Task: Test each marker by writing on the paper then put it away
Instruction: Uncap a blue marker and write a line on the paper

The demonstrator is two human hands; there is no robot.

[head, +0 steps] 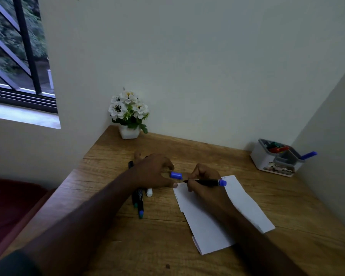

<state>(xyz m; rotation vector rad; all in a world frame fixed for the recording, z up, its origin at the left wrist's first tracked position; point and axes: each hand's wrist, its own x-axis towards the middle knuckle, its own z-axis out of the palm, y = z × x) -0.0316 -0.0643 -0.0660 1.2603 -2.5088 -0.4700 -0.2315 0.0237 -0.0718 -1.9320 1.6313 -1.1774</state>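
Presently on the desk:

- Right hand (202, 181): fingers curled round a black marker (205, 181) with a blue end; its tip points left, at the upper left corner of the paper.
- Paper (245, 204): white sheet lying flat on the wooden desk (287, 212), partly under the right forearm; any marks are too faint to make out.
- Left hand (153, 172): resting beside the paper's upper left corner, thumb tip at the paper's edge; fingers curled over a blue cap (176, 175), which sits between finger and thumb. Whether it is pinched or merely touched, cannot tell.
- Spare markers (138, 202): dark-bodied, lying on the desk under the left wrist, with a white cap (149, 192) just beside them.
- Organiser (275, 158): white and grey, at the far right corner, holding a blue marker (308, 155) upright-tilted, plus small red and green items.
- Flower pot (128, 132): white, white blooms, far left corner by the wall.
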